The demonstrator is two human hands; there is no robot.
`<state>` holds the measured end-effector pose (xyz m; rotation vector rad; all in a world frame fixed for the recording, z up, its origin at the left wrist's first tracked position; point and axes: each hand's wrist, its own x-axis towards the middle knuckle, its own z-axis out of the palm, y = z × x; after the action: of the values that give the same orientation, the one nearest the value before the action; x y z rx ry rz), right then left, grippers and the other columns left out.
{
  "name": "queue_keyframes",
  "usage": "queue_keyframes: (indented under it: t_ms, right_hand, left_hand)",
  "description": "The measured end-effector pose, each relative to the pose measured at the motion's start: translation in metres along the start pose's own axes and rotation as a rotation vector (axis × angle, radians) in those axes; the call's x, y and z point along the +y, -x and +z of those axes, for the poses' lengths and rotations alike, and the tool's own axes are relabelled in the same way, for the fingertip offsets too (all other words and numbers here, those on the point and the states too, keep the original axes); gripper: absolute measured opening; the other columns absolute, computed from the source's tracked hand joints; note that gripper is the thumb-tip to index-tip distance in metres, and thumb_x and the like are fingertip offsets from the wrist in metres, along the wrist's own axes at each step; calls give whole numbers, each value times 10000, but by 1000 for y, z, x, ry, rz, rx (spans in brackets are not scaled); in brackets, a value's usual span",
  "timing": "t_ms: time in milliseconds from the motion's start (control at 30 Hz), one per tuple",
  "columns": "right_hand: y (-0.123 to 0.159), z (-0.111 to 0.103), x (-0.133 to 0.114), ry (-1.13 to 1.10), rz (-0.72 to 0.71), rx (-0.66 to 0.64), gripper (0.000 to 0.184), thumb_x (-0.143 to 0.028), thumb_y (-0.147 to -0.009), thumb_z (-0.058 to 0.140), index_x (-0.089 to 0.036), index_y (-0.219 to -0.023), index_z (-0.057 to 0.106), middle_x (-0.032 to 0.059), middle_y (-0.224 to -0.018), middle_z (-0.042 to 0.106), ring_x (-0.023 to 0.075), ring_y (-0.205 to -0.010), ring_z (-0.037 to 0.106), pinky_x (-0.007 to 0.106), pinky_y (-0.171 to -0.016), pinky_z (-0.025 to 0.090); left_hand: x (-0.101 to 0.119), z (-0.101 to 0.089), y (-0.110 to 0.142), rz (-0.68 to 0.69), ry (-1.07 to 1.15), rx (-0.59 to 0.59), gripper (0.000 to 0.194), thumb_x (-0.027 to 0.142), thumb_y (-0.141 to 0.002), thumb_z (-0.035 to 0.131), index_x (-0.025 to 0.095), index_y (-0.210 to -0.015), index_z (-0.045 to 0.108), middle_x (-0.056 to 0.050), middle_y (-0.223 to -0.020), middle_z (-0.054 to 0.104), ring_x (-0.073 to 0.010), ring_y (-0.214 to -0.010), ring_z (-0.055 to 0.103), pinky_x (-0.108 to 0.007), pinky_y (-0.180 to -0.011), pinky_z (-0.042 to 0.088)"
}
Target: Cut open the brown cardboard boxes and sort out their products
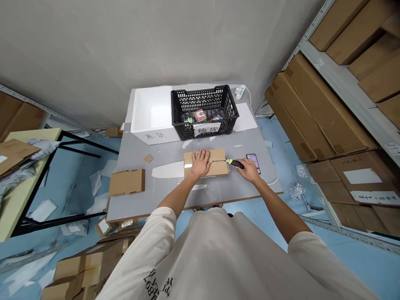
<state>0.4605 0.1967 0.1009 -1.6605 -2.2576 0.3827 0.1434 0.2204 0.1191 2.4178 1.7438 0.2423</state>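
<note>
A closed cardboard box lies in the middle of the grey table, with clear tape along its top seam. My left hand rests on top of it, fingers spread and pressing down. In my right hand is a black and yellow utility knife, gripped by its handle. Its tip meets the right end of the box at the seam. Just beyond my right hand lies a phone with its screen lit.
Behind the box stand a black plastic crate holding small packages and a white foam box. To the left lie a brown carton and a small cardboard piece. Shelves with large cartons line the right side; a power strip sits at the back.
</note>
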Motion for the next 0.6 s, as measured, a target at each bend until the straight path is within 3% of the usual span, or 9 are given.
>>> queue_keyframes:
  t_ms: [300,433,600]
  right_hand:
    - [-16,1,37,-166,221,108,443,-431,-890,576,-227,-1277,649,112,-1173,675,321,-1092,578,457,-949,450]
    - [-6,12,47,-141,331,55,431,-373,-860,581,-220,-1257,654,111,-1162,673,306,-1083,594,437,-946,466]
    - [15,42,60,-53,419,-64,397,-376,-821,631,-216,-1179,689,119,-1126,675,292,-1070,609,402,-909,472]
  left_hand:
    - [4,0,2,7,39,-3,638,441,-982,391,162,-1556,367,-149,-1606,386,-310,-1536,244,-534,-1266,68]
    - [3,-4,2,13,92,5,639,386,-938,467,152,-1528,400,-144,-1612,369,-298,-1545,222,-516,-1272,73]
    - [3,-13,11,5,87,22,517,338,-976,413,206,-1473,458,-116,-1585,407,-265,-1532,252,-514,-1264,98]
